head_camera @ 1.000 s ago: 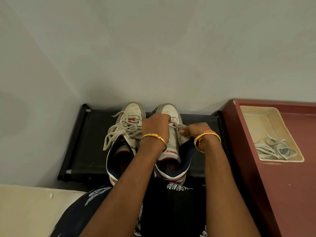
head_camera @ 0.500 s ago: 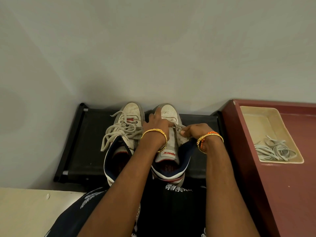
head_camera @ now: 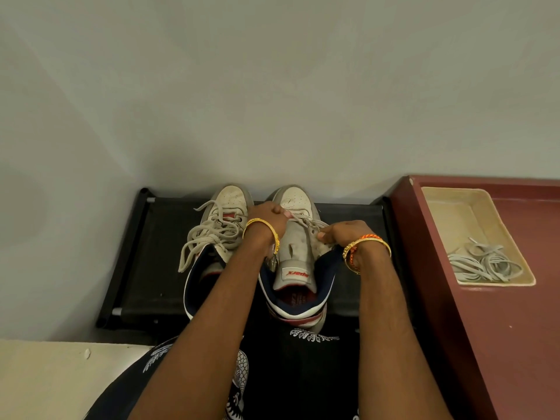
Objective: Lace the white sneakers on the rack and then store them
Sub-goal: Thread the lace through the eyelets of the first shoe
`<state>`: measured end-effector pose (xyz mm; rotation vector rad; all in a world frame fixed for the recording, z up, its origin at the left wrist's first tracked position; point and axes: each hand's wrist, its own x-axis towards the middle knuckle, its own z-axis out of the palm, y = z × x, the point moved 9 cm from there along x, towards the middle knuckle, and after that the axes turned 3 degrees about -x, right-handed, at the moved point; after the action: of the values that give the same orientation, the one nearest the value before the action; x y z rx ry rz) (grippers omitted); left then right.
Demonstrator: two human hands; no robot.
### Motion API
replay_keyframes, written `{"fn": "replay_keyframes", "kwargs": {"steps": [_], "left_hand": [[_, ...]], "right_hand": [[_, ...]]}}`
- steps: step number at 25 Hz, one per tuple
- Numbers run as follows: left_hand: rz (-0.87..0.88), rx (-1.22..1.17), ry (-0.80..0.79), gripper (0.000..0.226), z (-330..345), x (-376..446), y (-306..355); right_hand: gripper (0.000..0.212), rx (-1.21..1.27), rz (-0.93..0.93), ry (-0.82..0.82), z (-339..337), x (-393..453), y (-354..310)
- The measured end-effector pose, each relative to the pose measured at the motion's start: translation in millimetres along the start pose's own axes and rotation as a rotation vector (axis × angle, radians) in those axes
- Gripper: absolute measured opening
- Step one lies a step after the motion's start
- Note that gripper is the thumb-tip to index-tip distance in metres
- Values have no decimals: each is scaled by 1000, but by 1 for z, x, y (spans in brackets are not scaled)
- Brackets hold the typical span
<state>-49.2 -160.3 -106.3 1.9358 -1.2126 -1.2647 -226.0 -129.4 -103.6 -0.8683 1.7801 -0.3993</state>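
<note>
Two white sneakers stand side by side on a black rack (head_camera: 157, 256), toes toward the wall. The left sneaker (head_camera: 225, 213) carries a loose grey lace threaded over its front. The right sneaker (head_camera: 298, 256) has its tongue bare and a grey lace (head_camera: 312, 222) crossing only near the toe. My left hand (head_camera: 266, 218) grips that lace at the shoe's left eyelets. My right hand (head_camera: 344, 233) pinches the lace's other end at the right eyelets. Both wrists wear bangles.
A maroon cabinet (head_camera: 515, 344) stands to the right of the rack. A cream tray (head_camera: 439, 201) on it holds a bundle of spare grey laces (head_camera: 481, 263). A grey wall rises right behind the rack. A pale floor slab (head_camera: 54, 380) lies at the lower left.
My left hand has slid forward toward the toe of the right sneaker, uncovering more of the tongue. My right hand stays at the right eyelets.
</note>
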Motion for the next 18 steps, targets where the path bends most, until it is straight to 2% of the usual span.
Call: {"fn": "replay_keyframes", "kwargs": {"steps": [2, 3, 5, 7, 8, 10, 15, 18], "left_hand": [[-177, -144, -52, 37, 2, -1, -11], [-184, -105, -57, 40, 2, -4, -8], [24, 132, -7, 36, 2, -8, 13], [288, 512, -14, 31, 14, -21, 34], [356, 680, -43, 32, 24, -25, 35], [361, 825, -71, 35, 35, -22, 29], [383, 768, 16, 25, 32, -21, 36], [380, 546, 186, 15, 11, -28, 40]], "right_hand": [[25, 11, 12, -7, 1, -1, 2], [25, 17, 16, -9, 1, -1, 2], [25, 21, 3, -7, 1, 0, 2], [24, 2, -21, -4, 0, 1, 1], [24, -4, -26, -5, 0, 2, 0], [25, -3, -28, -9, 0, 1, 0], [24, -10, -32, 3, -1, 4, 1], [23, 7, -10, 23, -1, 5, 3]]}}
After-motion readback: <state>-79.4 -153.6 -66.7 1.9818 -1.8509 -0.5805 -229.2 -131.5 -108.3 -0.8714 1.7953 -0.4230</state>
